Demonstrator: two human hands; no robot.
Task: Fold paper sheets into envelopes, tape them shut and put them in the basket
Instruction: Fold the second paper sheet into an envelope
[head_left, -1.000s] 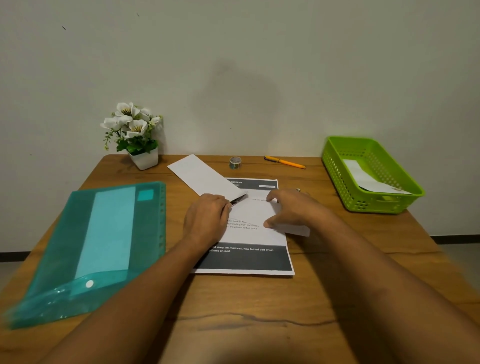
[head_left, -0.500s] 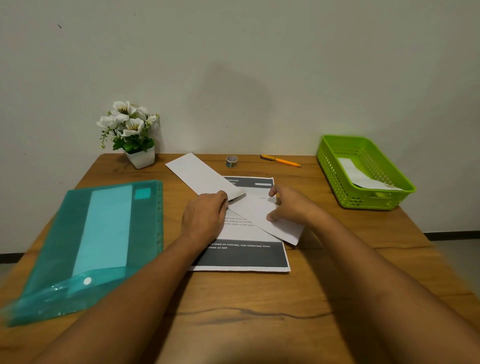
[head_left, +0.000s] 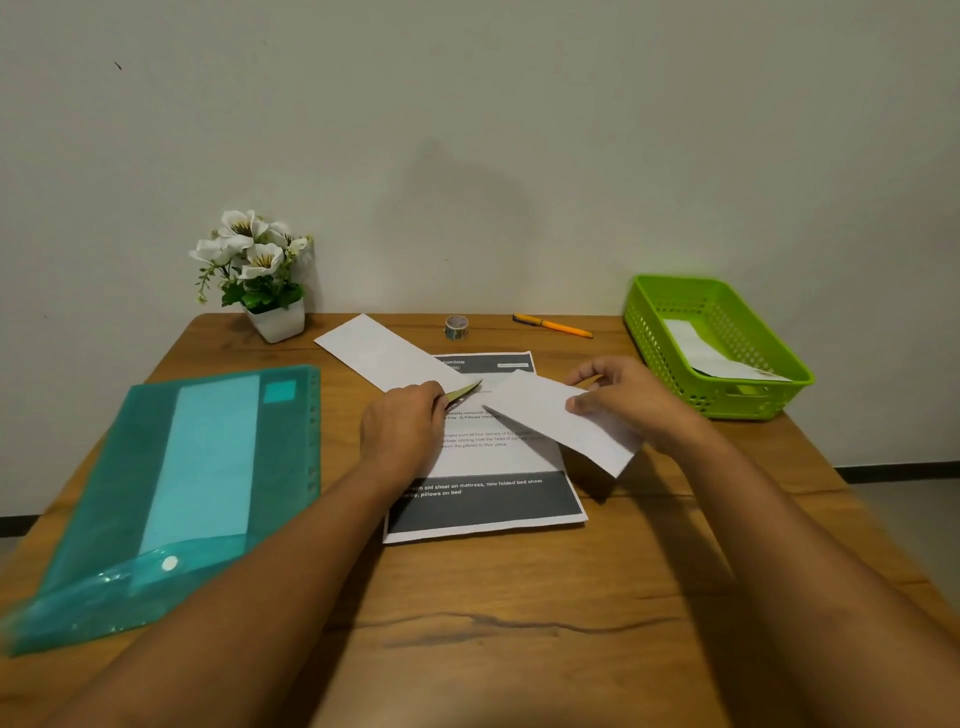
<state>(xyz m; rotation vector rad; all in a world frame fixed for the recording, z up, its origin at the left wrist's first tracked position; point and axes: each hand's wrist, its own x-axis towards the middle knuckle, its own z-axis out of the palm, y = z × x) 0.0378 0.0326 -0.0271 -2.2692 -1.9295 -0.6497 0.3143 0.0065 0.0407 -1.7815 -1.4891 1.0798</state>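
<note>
The right hand (head_left: 631, 402) has lifted the folded white paper (head_left: 558, 418) off the printed sheet (head_left: 488, 457), where a second ago it lay flat under both hands; it now pinches the piece at its right part, thumb beneath and fingers on top, with the near corner tilted clear of the counter (head_left: 498, 623). The left hand (head_left: 402, 434) stays closed around a thin pointed tool (head_left: 464, 393), possibly a small knife or scissors, its tip resting on the printed sheet. This looks like a finished envelope starting toward the green basket (head_left: 727, 397) at the right, which already holds one. A second folded strip (head_left: 387, 353) lies far left beside the tape roll (head_left: 456, 328).
</note>
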